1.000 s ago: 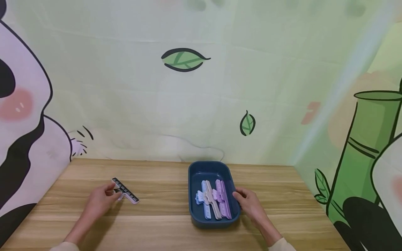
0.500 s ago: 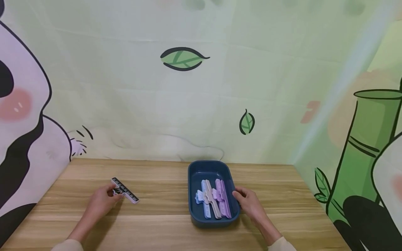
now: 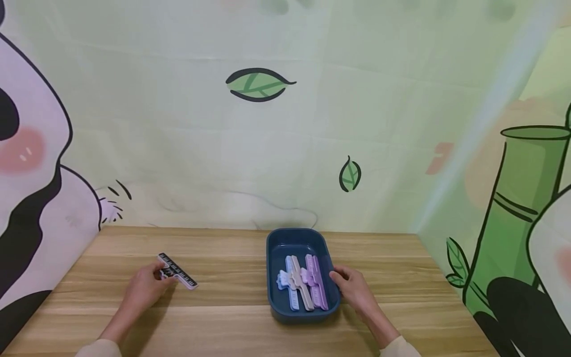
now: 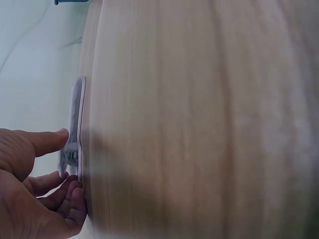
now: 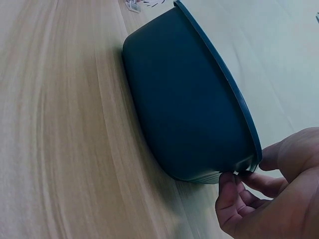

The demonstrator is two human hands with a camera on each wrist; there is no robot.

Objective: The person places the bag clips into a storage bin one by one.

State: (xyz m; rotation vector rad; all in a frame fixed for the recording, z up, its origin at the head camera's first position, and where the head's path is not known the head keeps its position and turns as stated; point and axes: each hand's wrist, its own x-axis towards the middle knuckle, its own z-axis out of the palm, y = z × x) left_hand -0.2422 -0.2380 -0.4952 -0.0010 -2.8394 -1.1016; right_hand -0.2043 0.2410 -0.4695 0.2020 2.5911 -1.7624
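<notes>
On the left of the table lies a black clip with a piano-key pattern and a pale edge [image 3: 180, 272]. My left hand [image 3: 144, 288] pinches its near side between thumb and fingers; the left wrist view shows the thumb on the clip [image 4: 76, 114] and the fingertips at its end. My right hand [image 3: 354, 287] grips the right rim of a dark blue plastic bin [image 3: 274, 310], thumb over the rim and fingers curled beneath it in the right wrist view. Inside the bin lie a blue clip [image 3: 293, 297], a beige clip [image 3: 305, 295] and a purple clip [image 3: 317, 287].
The wooden table [image 3: 223, 307] runs back to a pale green printed backdrop [image 3: 178, 124] with leaves, a panda and bamboo. Bare wood lies between the black clip and the bin.
The black clip has tipped slightly and now lies flatter, with its patterned face showing more under my left fingers. My right hand and the bin stay in place.
</notes>
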